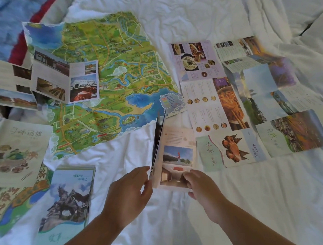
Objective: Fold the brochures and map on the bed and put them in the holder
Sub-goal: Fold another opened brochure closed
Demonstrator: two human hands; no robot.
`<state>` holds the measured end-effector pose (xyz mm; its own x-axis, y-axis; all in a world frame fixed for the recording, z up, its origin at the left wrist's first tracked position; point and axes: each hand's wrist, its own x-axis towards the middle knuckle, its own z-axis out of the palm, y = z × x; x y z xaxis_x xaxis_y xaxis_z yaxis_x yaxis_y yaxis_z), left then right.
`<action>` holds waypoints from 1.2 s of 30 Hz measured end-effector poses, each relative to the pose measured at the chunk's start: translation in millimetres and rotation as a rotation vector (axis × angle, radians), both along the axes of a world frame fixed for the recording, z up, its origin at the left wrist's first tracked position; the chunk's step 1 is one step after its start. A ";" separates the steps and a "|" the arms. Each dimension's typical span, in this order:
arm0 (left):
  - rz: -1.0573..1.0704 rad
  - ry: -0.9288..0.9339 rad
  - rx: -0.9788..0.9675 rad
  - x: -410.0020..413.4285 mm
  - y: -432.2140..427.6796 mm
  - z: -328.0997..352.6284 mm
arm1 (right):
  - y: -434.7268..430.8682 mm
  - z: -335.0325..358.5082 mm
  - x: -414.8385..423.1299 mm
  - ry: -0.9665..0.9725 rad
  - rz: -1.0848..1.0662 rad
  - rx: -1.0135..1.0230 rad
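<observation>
while your left hand (130, 191) pinches the raised flap of the brochure (177, 154), your right hand (200, 187) grips its near corner, beside the map (107, 73).

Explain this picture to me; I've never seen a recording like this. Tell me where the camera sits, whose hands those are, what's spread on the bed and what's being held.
There is no machine here. A person wears one wide-angle camera on the head, and it looks down at their own two bare hands. On the white bed sheet lie a large illustrated map, an unfolded food brochure, a landscape brochure to its right, and a statue-cover brochure near the bottom left. The left hand pinches the raised panel of a small brochure, while the right hand holds its near right corner, apparently mid-fold.
</observation>
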<state>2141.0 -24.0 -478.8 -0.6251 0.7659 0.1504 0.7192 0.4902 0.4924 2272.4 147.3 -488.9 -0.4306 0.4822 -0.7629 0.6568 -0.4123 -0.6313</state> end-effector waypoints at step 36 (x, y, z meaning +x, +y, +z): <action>-0.378 -0.198 -0.550 28.3 8.5 -59.0 | -4.4 -13.8 -0.4 -0.033 0.131 0.062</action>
